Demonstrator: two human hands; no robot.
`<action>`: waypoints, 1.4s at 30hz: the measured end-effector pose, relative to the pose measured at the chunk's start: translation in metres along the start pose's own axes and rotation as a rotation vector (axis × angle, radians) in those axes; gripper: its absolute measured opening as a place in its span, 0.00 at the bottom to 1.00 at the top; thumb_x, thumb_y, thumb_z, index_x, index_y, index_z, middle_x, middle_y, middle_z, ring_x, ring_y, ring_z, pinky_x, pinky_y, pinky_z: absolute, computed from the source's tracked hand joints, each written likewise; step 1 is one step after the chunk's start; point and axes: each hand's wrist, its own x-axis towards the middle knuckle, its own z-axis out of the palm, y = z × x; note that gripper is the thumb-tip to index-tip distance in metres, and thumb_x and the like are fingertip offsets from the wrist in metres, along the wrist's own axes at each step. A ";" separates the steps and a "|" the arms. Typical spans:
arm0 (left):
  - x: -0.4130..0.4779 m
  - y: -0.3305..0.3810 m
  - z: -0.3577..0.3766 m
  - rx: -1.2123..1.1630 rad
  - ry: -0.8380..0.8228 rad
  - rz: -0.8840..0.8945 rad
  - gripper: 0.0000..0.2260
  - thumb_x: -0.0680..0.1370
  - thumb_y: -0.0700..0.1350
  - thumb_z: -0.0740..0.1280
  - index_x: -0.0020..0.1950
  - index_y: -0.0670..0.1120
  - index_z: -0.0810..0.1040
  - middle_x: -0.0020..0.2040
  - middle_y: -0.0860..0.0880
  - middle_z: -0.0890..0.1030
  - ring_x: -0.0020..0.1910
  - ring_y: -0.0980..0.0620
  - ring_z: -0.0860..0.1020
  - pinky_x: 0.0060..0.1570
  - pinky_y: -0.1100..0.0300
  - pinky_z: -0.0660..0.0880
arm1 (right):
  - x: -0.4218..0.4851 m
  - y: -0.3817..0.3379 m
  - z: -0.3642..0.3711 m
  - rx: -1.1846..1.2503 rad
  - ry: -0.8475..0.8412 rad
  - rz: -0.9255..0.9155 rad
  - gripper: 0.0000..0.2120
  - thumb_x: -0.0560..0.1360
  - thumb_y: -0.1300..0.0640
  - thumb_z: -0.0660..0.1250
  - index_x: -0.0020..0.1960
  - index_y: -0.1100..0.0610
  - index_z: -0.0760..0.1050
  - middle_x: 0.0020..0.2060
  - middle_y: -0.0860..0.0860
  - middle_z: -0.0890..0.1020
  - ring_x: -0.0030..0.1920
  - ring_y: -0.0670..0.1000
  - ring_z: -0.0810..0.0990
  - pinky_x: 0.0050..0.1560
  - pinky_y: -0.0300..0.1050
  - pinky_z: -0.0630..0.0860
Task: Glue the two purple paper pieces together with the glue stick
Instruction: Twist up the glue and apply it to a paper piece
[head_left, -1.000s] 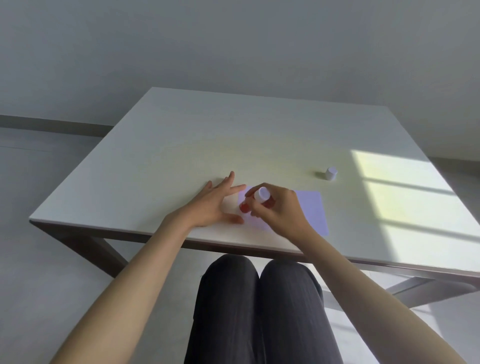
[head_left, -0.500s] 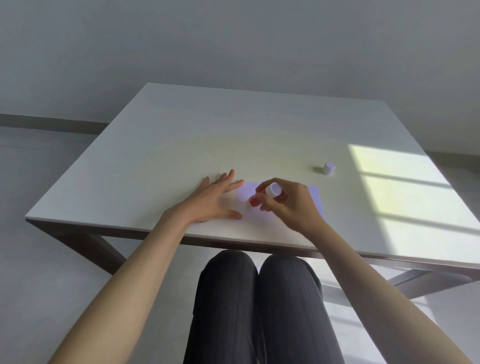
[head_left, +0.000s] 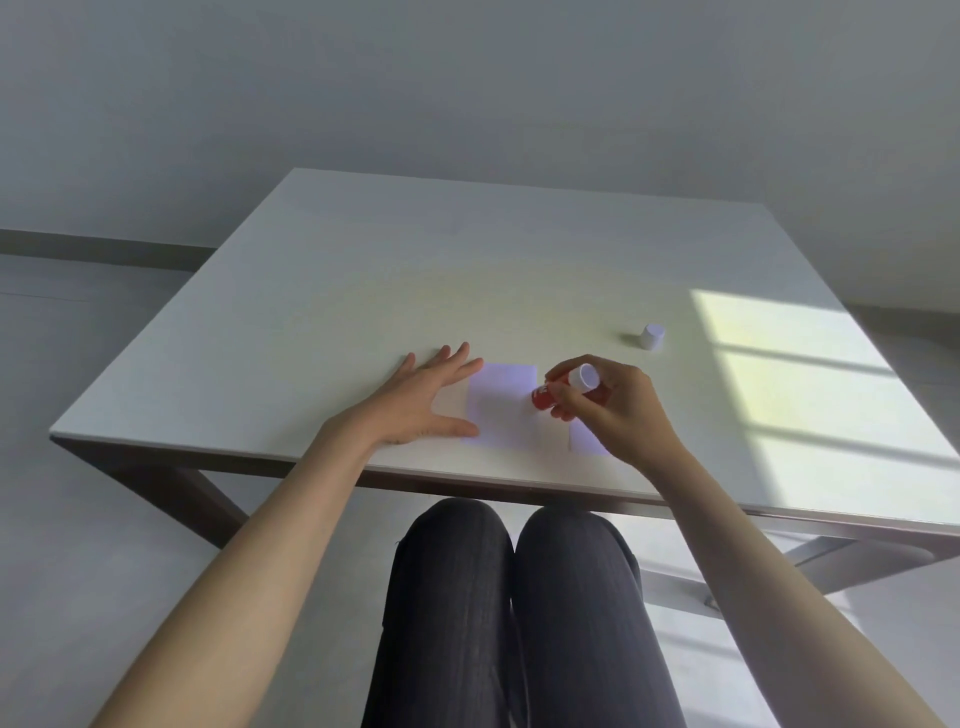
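A pale purple paper piece (head_left: 503, 405) lies flat near the table's front edge. A second purple piece (head_left: 586, 441) shows just right of it, mostly hidden under my right hand. My right hand (head_left: 610, 410) grips a red glue stick (head_left: 551, 394) with a white end, tilted with its lower end over the right edge of the first piece. My left hand (head_left: 423, 397) lies flat with spread fingers on the table, its thumb and fingertips touching the left edge of that piece.
The glue stick's white cap (head_left: 652, 336) stands alone farther back on the right. The white table (head_left: 363, 291) ends at its front edge (head_left: 260, 452) just behind my knees. A sunlit patch covers the table's right side.
My right hand has moved to the right with the glue stick, uncovering most of the left purple piece. My left hand has stayed flat at the paper's left edge.
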 end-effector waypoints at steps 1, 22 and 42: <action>0.000 0.000 0.000 -0.003 0.002 0.001 0.39 0.72 0.56 0.69 0.77 0.55 0.51 0.78 0.58 0.47 0.76 0.60 0.41 0.74 0.54 0.35 | -0.002 0.001 0.000 0.001 -0.008 0.005 0.03 0.73 0.64 0.67 0.44 0.61 0.79 0.36 0.52 0.87 0.34 0.53 0.83 0.40 0.46 0.81; 0.003 -0.004 0.004 0.037 0.034 0.011 0.40 0.71 0.59 0.69 0.77 0.54 0.50 0.78 0.58 0.49 0.77 0.58 0.42 0.75 0.51 0.36 | 0.006 -0.033 0.055 -0.298 -0.048 -0.138 0.04 0.71 0.59 0.69 0.41 0.60 0.79 0.34 0.54 0.84 0.33 0.52 0.79 0.40 0.46 0.76; -0.006 0.057 0.008 -0.618 0.435 0.084 0.10 0.69 0.48 0.74 0.49 0.59 0.83 0.54 0.57 0.84 0.58 0.62 0.79 0.62 0.62 0.70 | -0.007 -0.041 0.052 1.445 0.144 0.771 0.05 0.77 0.58 0.63 0.49 0.60 0.74 0.33 0.53 0.80 0.22 0.46 0.75 0.21 0.35 0.69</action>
